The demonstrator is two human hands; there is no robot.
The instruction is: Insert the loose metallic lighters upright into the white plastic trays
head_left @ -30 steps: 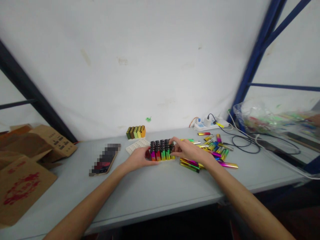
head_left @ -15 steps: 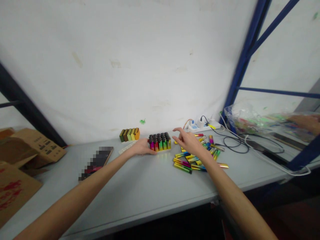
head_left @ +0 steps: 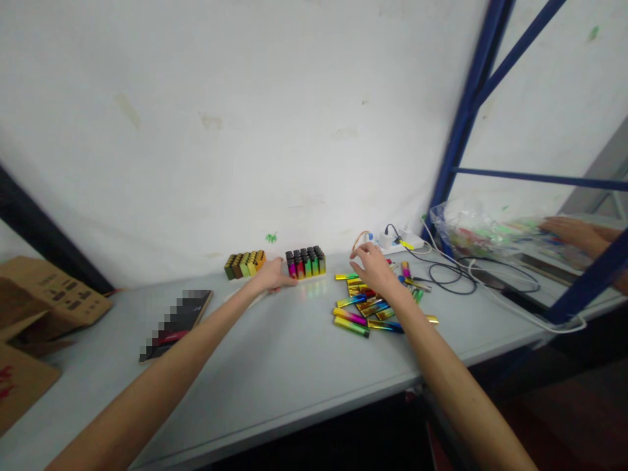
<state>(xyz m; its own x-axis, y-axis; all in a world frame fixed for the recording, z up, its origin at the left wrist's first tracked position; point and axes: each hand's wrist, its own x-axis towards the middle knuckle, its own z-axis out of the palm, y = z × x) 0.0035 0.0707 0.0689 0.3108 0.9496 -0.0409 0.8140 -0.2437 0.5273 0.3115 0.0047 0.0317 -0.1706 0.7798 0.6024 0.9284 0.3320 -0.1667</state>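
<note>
A block of upright lighters with black tops and shiny rainbow bodies stands in a low tray near the wall. My left hand is at its left side, fingers apart, thumb near the tray's front left corner; whether it touches cannot be made out. Left of that hand, a second block of gold and dark lighters stands in rows. My right hand hovers over the back of a loose pile of shiny lighters, its fingers bent and apart with nothing visible between them. The hand and forearm hide part of the pile.
A white power strip with plugs and black cables lies behind the pile. At left are a dark flat device and cardboard boxes. Right of the blue rack post, another person's hands work by a clear plastic bag.
The block of black-topped lighters has shifted back toward the wall. My left hand has drawn slightly away from its side. My right hand has moved right, farther over the pile.
</note>
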